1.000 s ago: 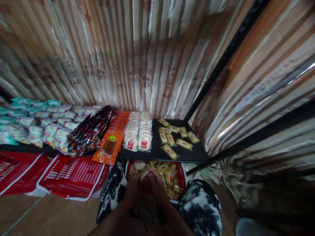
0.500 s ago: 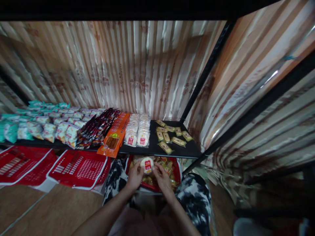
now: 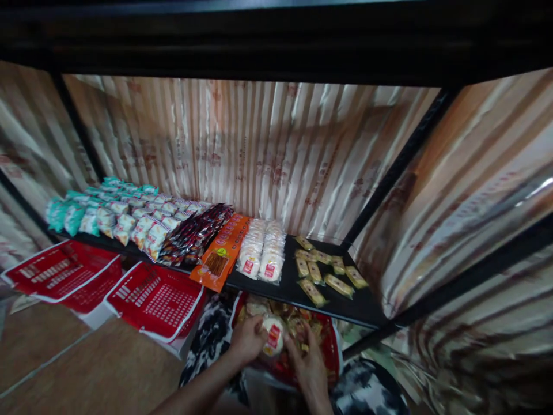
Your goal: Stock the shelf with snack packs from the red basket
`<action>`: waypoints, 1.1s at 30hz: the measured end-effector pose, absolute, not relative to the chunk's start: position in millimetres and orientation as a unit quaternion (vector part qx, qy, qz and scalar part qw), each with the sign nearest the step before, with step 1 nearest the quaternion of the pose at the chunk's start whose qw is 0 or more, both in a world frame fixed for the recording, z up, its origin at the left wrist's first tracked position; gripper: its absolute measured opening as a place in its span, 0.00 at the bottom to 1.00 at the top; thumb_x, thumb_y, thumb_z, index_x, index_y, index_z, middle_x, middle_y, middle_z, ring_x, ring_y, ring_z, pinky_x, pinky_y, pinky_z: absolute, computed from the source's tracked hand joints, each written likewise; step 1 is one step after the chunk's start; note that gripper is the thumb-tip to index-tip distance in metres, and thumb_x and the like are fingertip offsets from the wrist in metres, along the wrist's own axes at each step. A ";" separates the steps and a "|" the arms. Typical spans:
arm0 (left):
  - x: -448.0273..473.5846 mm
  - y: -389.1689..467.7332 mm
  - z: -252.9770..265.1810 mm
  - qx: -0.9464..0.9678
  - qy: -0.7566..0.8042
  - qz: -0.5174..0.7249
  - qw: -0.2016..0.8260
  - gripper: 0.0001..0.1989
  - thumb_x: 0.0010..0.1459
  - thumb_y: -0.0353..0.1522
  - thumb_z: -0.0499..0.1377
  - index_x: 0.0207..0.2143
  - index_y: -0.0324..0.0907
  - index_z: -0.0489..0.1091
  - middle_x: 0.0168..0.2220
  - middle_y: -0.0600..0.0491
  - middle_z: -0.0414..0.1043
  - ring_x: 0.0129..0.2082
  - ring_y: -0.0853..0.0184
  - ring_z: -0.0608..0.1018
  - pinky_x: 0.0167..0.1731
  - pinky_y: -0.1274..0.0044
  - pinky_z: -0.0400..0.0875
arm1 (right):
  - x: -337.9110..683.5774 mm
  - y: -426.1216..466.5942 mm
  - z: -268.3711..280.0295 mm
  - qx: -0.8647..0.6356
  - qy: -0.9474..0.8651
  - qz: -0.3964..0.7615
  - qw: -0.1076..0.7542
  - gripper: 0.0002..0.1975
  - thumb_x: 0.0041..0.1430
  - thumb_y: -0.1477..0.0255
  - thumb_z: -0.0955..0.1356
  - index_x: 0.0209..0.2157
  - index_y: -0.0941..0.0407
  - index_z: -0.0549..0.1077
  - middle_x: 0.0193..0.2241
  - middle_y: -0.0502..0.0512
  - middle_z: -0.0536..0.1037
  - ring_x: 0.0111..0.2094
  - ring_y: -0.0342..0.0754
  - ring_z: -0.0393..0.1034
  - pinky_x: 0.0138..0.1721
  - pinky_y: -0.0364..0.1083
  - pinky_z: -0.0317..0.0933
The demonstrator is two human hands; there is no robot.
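A round white rice cracker in a clear wrapper with a red label [image 3: 273, 336] is held upright over the red basket [image 3: 338, 344] at my lap. My left hand [image 3: 249, 341] grips its left edge between thumb and fingers. Close by on the right, my right hand [image 3: 309, 357] has its thumb and fingers apart, the thumb near the cracker's right edge; I cannot tell whether it touches. Below both hands, small gold-wrapped snacks [image 3: 298, 327] fill the basket. On the black shelf ahead stand two rows of similar wrapped rice crackers [image 3: 271, 259].
Small yellow-wrapped bars [image 3: 339, 285] lie scattered at the shelf's right end. Left of the crackers are an orange packet [image 3: 220, 253], dark red packets [image 3: 194, 233] and white and teal bags [image 3: 123, 225]. Red baskets [image 3: 158, 300] stand on the floor. A black post [image 3: 432, 294] slants at right.
The view has shifted, so the shelf appears lower and further right. My right hand's fingers have spread away from the cracker, while my left hand keeps hold of it.
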State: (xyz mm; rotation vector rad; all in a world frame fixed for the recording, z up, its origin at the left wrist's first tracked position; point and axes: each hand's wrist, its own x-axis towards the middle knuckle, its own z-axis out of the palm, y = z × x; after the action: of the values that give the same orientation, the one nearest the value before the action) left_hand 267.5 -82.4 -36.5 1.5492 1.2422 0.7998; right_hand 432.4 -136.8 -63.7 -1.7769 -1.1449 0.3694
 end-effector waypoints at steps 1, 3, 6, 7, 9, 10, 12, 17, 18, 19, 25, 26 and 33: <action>264.3 -81.9 -32.5 0.658 0.499 0.308 0.472 0.07 0.43 0.29 0.58 0.29 0.42 0.73 0.20 0.59 0.66 0.23 0.69 0.69 0.29 0.79 0.63 | 435.0 -137.3 -61.8 -0.724 -0.505 0.112 0.457 0.33 0.48 0.53 0.66 0.53 0.58 0.67 0.46 0.64 0.74 0.48 0.59 0.68 0.48 0.56 0.63; 259.2 -80.0 -23.7 0.726 0.457 0.239 0.454 0.06 0.43 0.31 0.58 0.27 0.43 0.74 0.17 0.60 0.63 0.20 0.71 0.65 0.26 0.79 0.60 | 439.5 -137.1 -55.7 -0.686 -0.597 0.107 0.402 0.31 0.50 0.57 0.67 0.55 0.55 0.65 0.53 0.60 0.69 0.55 0.58 0.61 0.55 0.56 0.57; 255.8 -73.8 -15.0 0.786 0.402 0.153 0.444 0.09 0.45 0.32 0.58 0.30 0.43 0.76 0.17 0.59 0.63 0.19 0.71 0.63 0.23 0.80 0.57 | 442.2 -132.3 -45.7 -0.610 -0.700 0.196 0.315 0.23 0.52 0.63 0.67 0.51 0.49 0.69 0.50 0.54 0.73 0.52 0.52 0.66 0.52 0.49 0.61; 255.5 -71.0 -15.1 0.778 0.399 0.150 0.461 0.11 0.45 0.32 0.58 0.33 0.43 0.75 0.18 0.59 0.64 0.20 0.71 0.64 0.23 0.80 0.57 | 442.1 -129.8 -42.9 -0.597 -0.710 0.227 0.297 0.21 0.52 0.64 0.67 0.49 0.47 0.71 0.47 0.54 0.75 0.49 0.51 0.68 0.50 0.47 0.62; 255.4 -64.6 -20.6 0.742 0.407 0.170 0.505 0.14 0.45 0.33 0.59 0.37 0.42 0.74 0.22 0.58 0.67 0.22 0.71 0.66 0.23 0.81 0.59 | 441.2 -124.8 -38.4 -0.593 -0.702 0.271 0.287 0.17 0.52 0.64 0.67 0.45 0.47 0.74 0.43 0.53 0.78 0.45 0.50 0.72 0.46 0.45 0.65; 255.5 -61.2 -25.5 0.719 0.413 0.189 0.526 0.16 0.45 0.34 0.59 0.39 0.41 0.73 0.24 0.57 0.69 0.24 0.70 0.68 0.25 0.81 0.60 | 440.6 -122.7 -36.9 -0.600 -0.687 0.286 0.294 0.15 0.52 0.63 0.67 0.42 0.47 0.76 0.41 0.53 0.78 0.43 0.50 0.72 0.45 0.45 0.65; 255.8 -54.6 -37.6 0.666 0.430 0.233 0.563 0.17 0.45 0.34 0.61 0.39 0.39 0.72 0.28 0.55 0.71 0.28 0.69 0.71 0.28 0.80 0.63 | 439.6 -119.8 -36.2 -0.625 -0.637 0.313 0.327 0.13 0.51 0.60 0.66 0.36 0.49 0.77 0.36 0.54 0.79 0.38 0.50 0.74 0.40 0.44 0.67; 260.6 -44.3 -63.6 0.514 0.470 0.346 0.629 0.21 0.45 0.36 0.62 0.42 0.38 0.68 0.29 0.55 0.70 0.26 0.71 0.71 0.29 0.79 0.66 | 435.4 -118.4 -47.7 -0.658 -0.440 0.425 0.439 0.20 0.44 0.52 0.68 0.30 0.53 0.74 0.29 0.54 0.79 0.30 0.51 0.73 0.31 0.45 0.67; 262.4 -43.8 -66.6 0.501 0.475 0.356 0.629 0.20 0.44 0.36 0.63 0.41 0.38 0.68 0.28 0.55 0.70 0.25 0.71 0.71 0.28 0.79 0.66 | 433.4 -118.5 -50.9 -0.655 -0.400 0.449 0.457 0.21 0.42 0.51 0.69 0.30 0.53 0.73 0.28 0.54 0.78 0.30 0.51 0.73 0.30 0.45 0.67; 264.2 -43.6 -68.8 0.496 0.478 0.362 0.629 0.18 0.44 0.36 0.63 0.38 0.38 0.68 0.27 0.55 0.69 0.24 0.71 0.71 0.27 0.79 0.66 | 431.0 -118.7 -53.7 -0.653 -0.363 0.467 0.473 0.22 0.40 0.50 0.69 0.31 0.53 0.72 0.28 0.53 0.78 0.29 0.51 0.73 0.28 0.45 0.66; 272.0 -41.3 -63.2 0.534 0.467 0.365 0.603 0.09 0.49 0.33 0.58 0.33 0.39 0.68 0.26 0.56 0.69 0.25 0.71 0.71 0.27 0.80 0.65 | 421.8 -117.4 -53.1 -0.643 -0.315 0.483 0.505 0.24 0.35 0.49 0.71 0.28 0.54 0.70 0.26 0.53 0.77 0.29 0.50 0.72 0.30 0.45 0.65; 272.7 -39.5 -59.2 0.546 0.463 0.364 0.595 0.08 0.49 0.32 0.57 0.33 0.39 0.68 0.26 0.56 0.69 0.25 0.71 0.71 0.27 0.80 0.65 | 423.4 -115.8 -50.6 -0.647 -0.333 0.470 0.499 0.24 0.35 0.50 0.70 0.27 0.55 0.71 0.25 0.53 0.77 0.30 0.50 0.72 0.31 0.45 0.65; 284.8 -12.7 -21.7 0.632 0.479 0.361 0.492 0.13 0.51 0.29 0.54 0.40 0.41 0.70 0.29 0.57 0.70 0.28 0.71 0.71 0.32 0.80 0.66 | 438.3 -83.6 -28.1 -0.665 -0.417 0.390 0.482 0.21 0.39 0.52 0.69 0.28 0.55 0.72 0.22 0.52 0.77 0.25 0.49 0.71 0.30 0.47 0.65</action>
State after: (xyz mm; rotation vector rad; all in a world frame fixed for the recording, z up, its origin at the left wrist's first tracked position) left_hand 284.8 -12.7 -21.7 1.5339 1.1615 0.8755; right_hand 438.3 -83.6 -28.1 -1.6207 -1.0177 0.9498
